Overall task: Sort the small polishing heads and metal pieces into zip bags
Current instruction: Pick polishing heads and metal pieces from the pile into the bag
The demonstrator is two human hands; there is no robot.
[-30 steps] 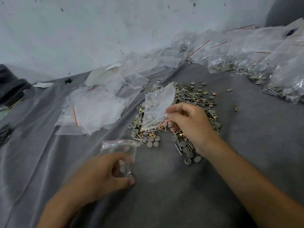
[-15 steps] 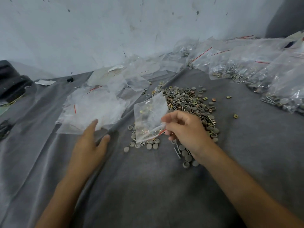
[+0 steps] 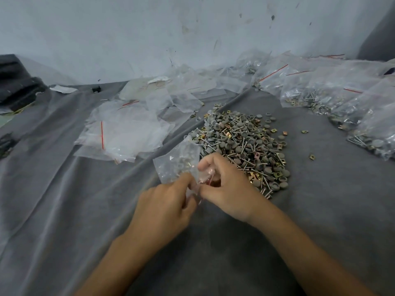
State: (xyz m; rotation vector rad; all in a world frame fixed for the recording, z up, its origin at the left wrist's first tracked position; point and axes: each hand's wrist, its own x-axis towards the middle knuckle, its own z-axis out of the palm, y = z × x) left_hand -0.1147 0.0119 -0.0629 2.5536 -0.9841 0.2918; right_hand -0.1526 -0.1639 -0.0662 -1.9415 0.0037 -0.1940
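A small clear zip bag point(image 3: 178, 162) with a red seal line is held in the middle of the view, its mouth toward me. My left hand point(image 3: 165, 207) pinches the bag's near edge from the left. My right hand point(image 3: 227, 189) pinches the same edge from the right, fingers curled at the mouth. A few small parts show through the plastic. Just behind and right of my hands lies a heap of grey polishing heads, pins and brass metal pieces point(image 3: 243, 144) on the grey cloth point(image 3: 85, 210).
Empty zip bags point(image 3: 124, 135) lie flat at the left, more along the wall. Filled bags point(image 3: 352, 103) are piled at the back right. A few loose brass pieces point(image 3: 312, 157) lie right of the heap. A dark bundle point(image 3: 17, 82) sits far left.
My left hand put down the bag it held, reached toward the empty bags, then came back to the bag in my right hand. Both hands now pinch its mouth, lower and nearer me.
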